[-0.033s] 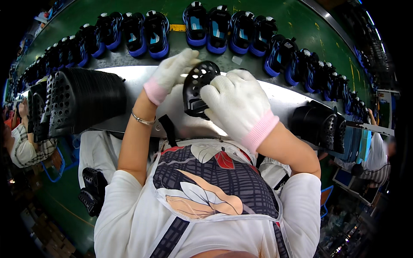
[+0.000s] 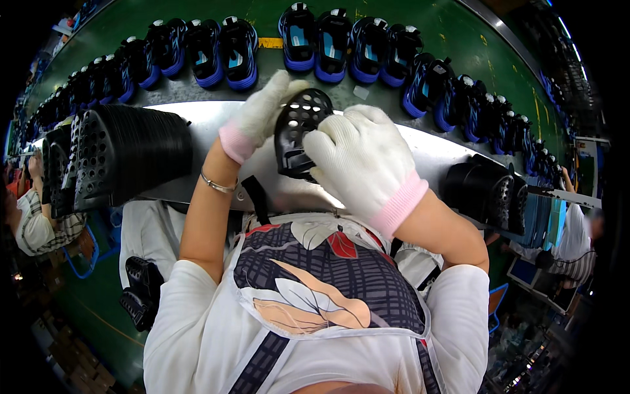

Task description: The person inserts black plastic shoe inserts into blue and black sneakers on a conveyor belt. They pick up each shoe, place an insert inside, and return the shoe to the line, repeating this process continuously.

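My left hand (image 2: 262, 111): in a soft white glove with a pink cuff, fingers curled on the top edge of the black piece.
My right hand (image 2: 357, 157): same glove, clamped on its lower side.
Black piece (image 2: 298, 128): hard, curved plastic with round holes — up over the shiny metal shelf (image 2: 426, 151), in front of my chest.
Around me: a stack of black holed pieces (image 2: 125, 157) at left, a smaller stack (image 2: 485, 190) at right.
Further off: blue shoes (image 2: 328, 46) in a row on the green belt (image 2: 453, 39).
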Demonstrator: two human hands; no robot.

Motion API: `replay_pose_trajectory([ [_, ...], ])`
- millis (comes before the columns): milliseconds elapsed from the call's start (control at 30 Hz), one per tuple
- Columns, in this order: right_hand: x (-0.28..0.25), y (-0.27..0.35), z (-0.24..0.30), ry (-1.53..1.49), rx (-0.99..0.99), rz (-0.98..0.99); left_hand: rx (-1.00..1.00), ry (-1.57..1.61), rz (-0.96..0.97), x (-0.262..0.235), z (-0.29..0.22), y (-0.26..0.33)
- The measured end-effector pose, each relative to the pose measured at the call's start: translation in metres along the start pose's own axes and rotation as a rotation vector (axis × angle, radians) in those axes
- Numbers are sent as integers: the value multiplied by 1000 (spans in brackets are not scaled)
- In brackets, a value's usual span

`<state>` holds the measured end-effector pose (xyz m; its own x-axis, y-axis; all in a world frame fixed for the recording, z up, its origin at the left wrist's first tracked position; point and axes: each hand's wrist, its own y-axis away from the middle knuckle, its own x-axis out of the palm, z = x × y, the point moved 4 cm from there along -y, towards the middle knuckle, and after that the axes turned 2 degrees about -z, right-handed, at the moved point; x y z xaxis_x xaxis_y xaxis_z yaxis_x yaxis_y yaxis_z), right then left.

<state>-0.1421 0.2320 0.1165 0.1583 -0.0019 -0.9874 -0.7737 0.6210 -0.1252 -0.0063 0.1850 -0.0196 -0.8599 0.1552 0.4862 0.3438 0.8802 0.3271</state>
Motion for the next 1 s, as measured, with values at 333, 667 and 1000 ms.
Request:
replay_pose_trajectory([
  [333, 14, -20, -38, -348, 336, 102, 389, 265, -127, -1, -16, -1],
  [667, 32, -56, -52, -159, 378, -13, 576, 121, -429, -13, -35, -34],
  [1000, 46, -69, -126, 154, 507, 230, 448, -1332, -427, -34, -12, -113],
])
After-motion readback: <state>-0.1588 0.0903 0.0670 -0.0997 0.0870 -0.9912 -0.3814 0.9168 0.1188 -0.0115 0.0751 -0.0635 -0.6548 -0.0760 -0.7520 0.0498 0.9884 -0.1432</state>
